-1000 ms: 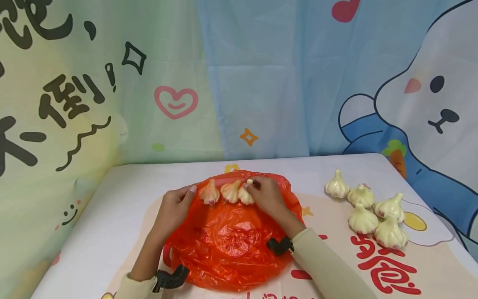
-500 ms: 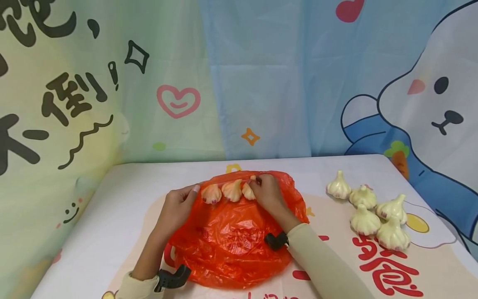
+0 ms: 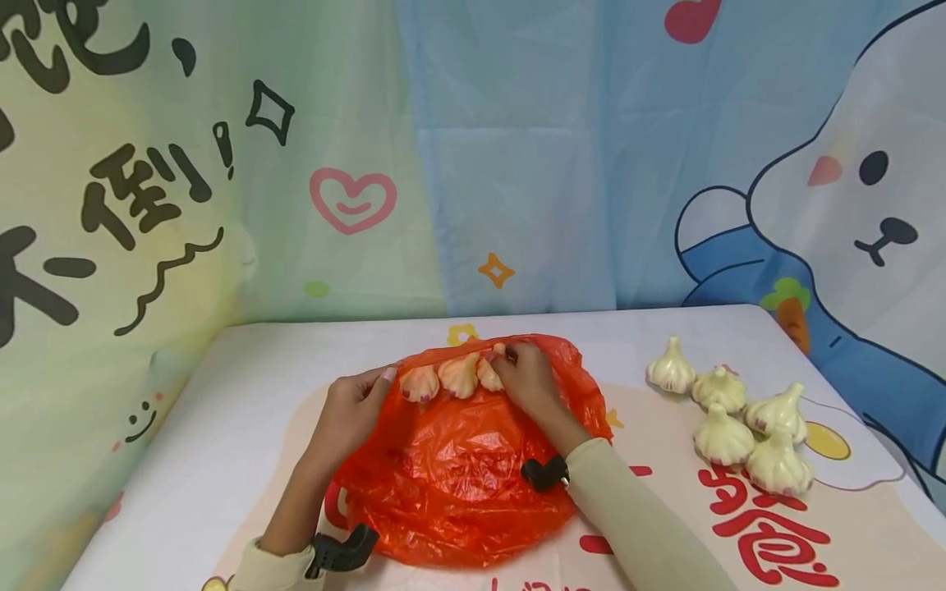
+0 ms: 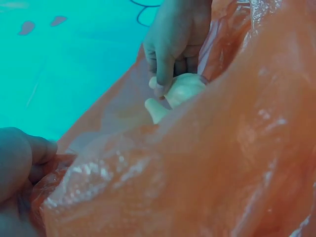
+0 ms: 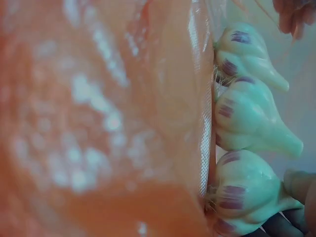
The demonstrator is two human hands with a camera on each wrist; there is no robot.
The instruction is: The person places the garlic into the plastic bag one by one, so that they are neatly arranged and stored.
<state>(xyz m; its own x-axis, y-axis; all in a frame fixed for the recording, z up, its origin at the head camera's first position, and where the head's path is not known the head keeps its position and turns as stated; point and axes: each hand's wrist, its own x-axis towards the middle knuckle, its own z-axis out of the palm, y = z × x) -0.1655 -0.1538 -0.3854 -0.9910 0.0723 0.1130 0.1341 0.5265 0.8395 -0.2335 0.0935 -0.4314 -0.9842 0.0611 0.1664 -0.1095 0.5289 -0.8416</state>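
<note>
Pinching the neck of a round, cream-coloured garlic bulb w/ purple flecks (image 3: 489,377), thumb & fingers together, the R hand (image 3: 528,382) is at the far part of a wide, crinkled, see-through red-orange plastic bag (image 3: 458,460). That bulb's at the bag's far mouth, right of ctr; can't tell how deep in. Just left of it: 2 more cream garlic bulbs (image 3: 458,376) in a row, necks pointing far. L hand (image 3: 351,414) pinches the bag's far-left edge, thumb on top. Bag itself lies nr ctr of tbl. Well to the right: 5 loose cream garlic bulbs (image 3: 723,435), bunched. Arms: beige long sleeves (image 3: 643,517), black wrist devices (image 3: 343,548). Underneath: white tablecloth w/ peach patch & red lettering (image 3: 177,460). Far side: green-&-blue cloth backdrop (image 3: 517,205) w/ hearts, black lettering at left, big white cartoon animal (image 3: 820,222) at right.
</note>
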